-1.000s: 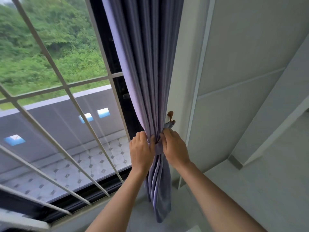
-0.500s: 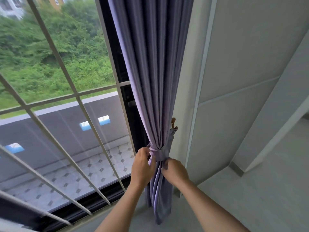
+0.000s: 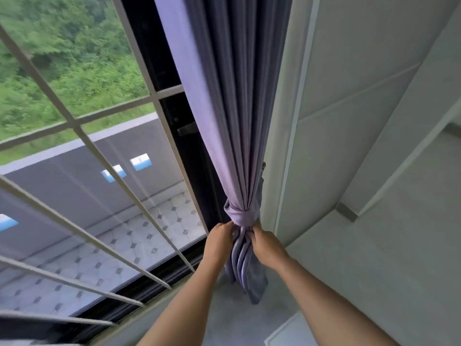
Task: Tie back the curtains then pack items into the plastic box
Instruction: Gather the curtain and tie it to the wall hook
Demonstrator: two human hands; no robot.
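Note:
A grey-purple curtain hangs gathered at the right edge of the window. A tieback band of the same cloth is wrapped around it low down. Just under the band, my left hand pinches the folds from the left. My right hand grips the folds from the right. The curtain's tail hangs between my wrists. The wall hook behind the curtain is almost hidden. No plastic box is in view.
A window with white bars fills the left, with trees and a tiled roof outside. A pale wall rises on the right. The grey sill lies below the curtain.
Both hands have slid down from the tieback to the folds beneath it. The band now shows whole. The view has tilted down and the hook has slipped behind the curtain.

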